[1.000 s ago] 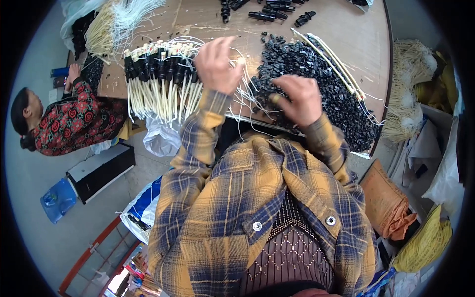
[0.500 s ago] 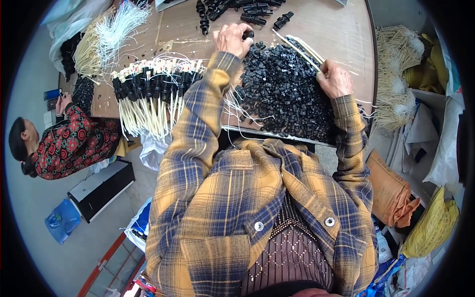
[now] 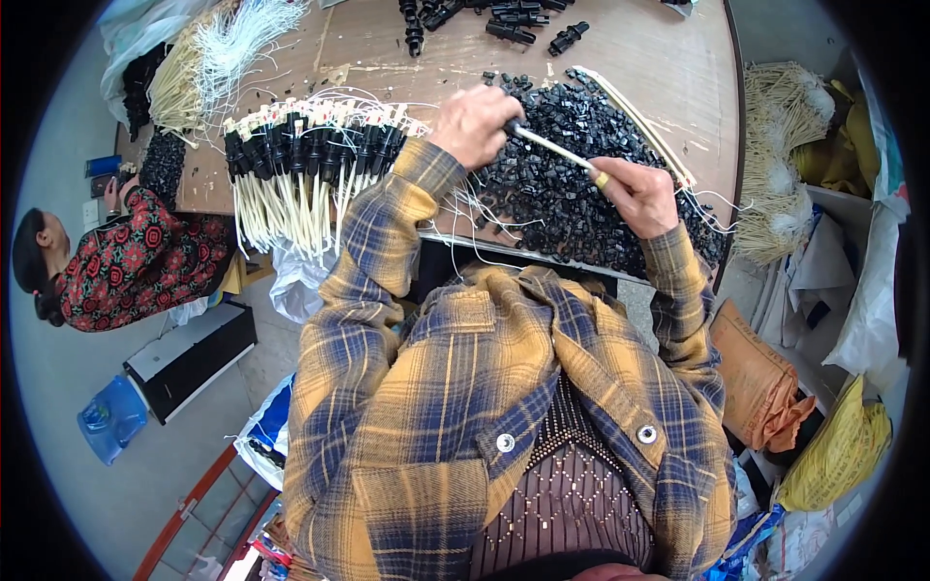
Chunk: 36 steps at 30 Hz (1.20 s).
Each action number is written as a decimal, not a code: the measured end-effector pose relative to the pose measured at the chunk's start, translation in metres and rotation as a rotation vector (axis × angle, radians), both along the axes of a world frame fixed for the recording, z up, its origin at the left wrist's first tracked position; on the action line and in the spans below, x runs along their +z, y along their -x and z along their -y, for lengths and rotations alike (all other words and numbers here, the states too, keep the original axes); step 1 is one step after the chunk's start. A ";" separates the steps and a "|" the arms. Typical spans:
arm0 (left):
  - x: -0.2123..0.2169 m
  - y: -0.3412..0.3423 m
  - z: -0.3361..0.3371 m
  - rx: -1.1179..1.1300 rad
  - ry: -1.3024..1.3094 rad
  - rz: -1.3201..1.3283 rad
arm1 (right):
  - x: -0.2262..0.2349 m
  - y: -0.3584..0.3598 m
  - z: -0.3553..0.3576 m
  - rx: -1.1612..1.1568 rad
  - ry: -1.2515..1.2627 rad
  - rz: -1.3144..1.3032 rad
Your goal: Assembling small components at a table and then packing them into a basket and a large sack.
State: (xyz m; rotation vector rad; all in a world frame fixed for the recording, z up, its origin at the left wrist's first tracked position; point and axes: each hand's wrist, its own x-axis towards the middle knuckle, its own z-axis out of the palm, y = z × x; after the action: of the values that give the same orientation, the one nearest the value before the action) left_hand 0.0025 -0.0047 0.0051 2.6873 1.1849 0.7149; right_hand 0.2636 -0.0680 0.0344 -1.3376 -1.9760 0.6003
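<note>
Over the black pile [image 3: 547, 198], left hand [image 3: 473, 128] grip holds a black fitting [image 3: 513, 126], right hand [image 3: 640, 194] grip a cream tube [image 3: 557, 148]; ideally, align both axes.

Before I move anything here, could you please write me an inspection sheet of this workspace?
Surface: brown table, scuffed, with pale marks.
Job's things: pale tube, slanting between both hands; its upper end meets a black part, though whether inserted is unclear.
Clutter: heap of small black pieces; larger black fittings along the far side; row of black-and-pale assemblies at left.
Grips: left hand closed on the black part; right hand pinching the pale tube.
Cables: thin white wires bunched far left; others straggle over the near edge.
Surroundings: co-worker at left; orange sack and yellow sack at right.
</note>
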 end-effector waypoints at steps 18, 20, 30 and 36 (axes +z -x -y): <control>0.035 -0.009 0.053 0.592 0.887 0.471 | 0.030 0.027 -0.006 0.267 0.273 -0.676; 0.039 -0.011 0.052 0.501 1.163 0.940 | 0.037 0.046 -0.003 0.348 0.209 -0.275; 0.033 -0.011 0.060 0.379 0.671 0.326 | -0.004 0.069 0.015 -0.063 -0.165 0.186; 0.025 -0.004 0.058 0.257 0.503 0.144 | -0.002 0.066 0.010 -0.123 -0.151 0.125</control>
State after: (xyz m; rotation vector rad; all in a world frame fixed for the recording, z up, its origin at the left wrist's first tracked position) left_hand 0.0066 -0.0624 0.0305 2.0671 1.4562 0.5372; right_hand 0.1976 -0.0781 0.0327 -1.4192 -1.9772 0.3098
